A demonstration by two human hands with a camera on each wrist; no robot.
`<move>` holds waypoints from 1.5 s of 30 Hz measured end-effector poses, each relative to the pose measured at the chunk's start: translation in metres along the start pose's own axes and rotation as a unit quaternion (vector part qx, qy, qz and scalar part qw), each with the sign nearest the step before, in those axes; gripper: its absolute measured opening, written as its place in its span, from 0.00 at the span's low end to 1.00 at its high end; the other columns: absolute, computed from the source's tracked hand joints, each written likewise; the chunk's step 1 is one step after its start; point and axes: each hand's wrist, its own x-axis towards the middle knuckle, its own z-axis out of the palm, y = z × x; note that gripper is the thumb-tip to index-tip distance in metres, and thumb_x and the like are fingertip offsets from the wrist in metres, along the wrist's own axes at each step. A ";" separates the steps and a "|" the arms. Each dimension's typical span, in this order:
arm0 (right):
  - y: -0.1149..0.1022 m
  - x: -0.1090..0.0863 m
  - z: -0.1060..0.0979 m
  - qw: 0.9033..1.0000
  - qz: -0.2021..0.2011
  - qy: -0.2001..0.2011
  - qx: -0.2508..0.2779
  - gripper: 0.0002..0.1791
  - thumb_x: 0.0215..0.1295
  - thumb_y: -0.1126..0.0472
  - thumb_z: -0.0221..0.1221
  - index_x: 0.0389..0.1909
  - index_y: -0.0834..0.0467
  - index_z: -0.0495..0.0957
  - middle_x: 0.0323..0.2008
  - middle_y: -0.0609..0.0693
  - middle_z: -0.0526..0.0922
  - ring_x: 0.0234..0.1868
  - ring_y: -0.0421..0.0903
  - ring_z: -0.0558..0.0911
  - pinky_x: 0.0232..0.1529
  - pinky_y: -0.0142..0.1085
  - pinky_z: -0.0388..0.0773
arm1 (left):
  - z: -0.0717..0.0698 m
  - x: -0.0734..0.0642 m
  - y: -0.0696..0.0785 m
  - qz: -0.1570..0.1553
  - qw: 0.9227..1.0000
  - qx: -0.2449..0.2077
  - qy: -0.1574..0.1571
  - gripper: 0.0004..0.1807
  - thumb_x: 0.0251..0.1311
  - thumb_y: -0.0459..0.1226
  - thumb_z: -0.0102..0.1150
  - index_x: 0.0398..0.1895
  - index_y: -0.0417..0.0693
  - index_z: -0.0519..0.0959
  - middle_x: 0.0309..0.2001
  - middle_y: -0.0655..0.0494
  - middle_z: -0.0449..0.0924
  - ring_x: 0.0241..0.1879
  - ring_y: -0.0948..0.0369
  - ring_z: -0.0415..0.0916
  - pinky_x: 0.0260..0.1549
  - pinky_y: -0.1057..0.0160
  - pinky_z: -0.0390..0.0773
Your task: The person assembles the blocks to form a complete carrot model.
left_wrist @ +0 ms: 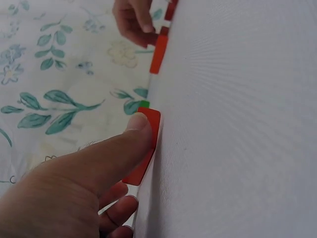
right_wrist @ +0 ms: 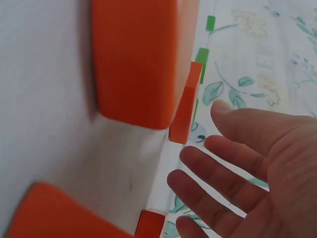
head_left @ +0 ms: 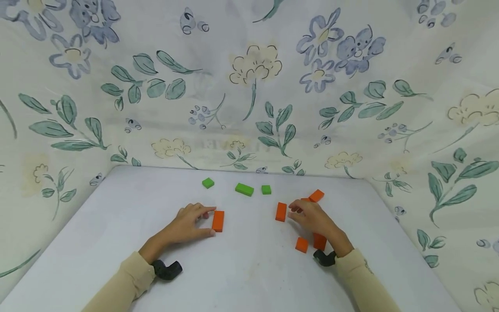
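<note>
My left hand pinches an upright-looking orange block by its two ends, index finger at the far end and thumb at the near one. In the left wrist view the thumb lies against this block. My right hand holds nothing; its fingers are spread and loosely bent in the right wrist view. Just left of its fingertips stands another orange block. A small orange cube and a larger orange block lie below the right hand, the larger one partly covered by the wrist.
Along the back of the white table lie a green cube, a long green block and another green cube. Behind the right hand sits an orange block, beside one mostly hidden. Flowered cloth encloses the table.
</note>
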 end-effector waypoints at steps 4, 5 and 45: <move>0.001 0.001 -0.001 1.000 -0.001 -0.013 0.005 0.21 0.67 0.56 0.65 0.58 0.59 0.78 0.51 0.53 0.83 0.51 0.49 0.81 0.52 0.44 0.81 | 0.001 0.001 0.000 0.000 1.000 0.000 0.003 0.36 0.53 0.59 0.70 0.65 0.58 0.76 0.43 0.67 0.74 0.44 0.65 0.65 0.44 0.59 0.61; 0.001 0.001 -0.002 1.000 -0.002 -0.019 0.004 0.24 0.66 0.56 0.65 0.60 0.59 0.76 0.52 0.54 0.83 0.52 0.50 0.80 0.53 0.44 0.81 | 0.001 0.001 0.000 0.001 1.000 -0.004 0.005 0.36 0.53 0.58 0.70 0.64 0.58 0.76 0.43 0.66 0.75 0.44 0.64 0.65 0.44 0.59 0.61; -0.001 0.028 0.001 0.994 0.041 -0.103 -0.025 0.37 0.56 0.48 0.73 0.63 0.60 0.75 0.52 0.52 0.78 0.52 0.47 0.76 0.57 0.45 0.77 | 0.007 0.003 -0.004 0.014 0.999 0.021 0.028 0.36 0.52 0.61 0.69 0.64 0.60 0.77 0.41 0.66 0.74 0.42 0.64 0.65 0.42 0.60 0.60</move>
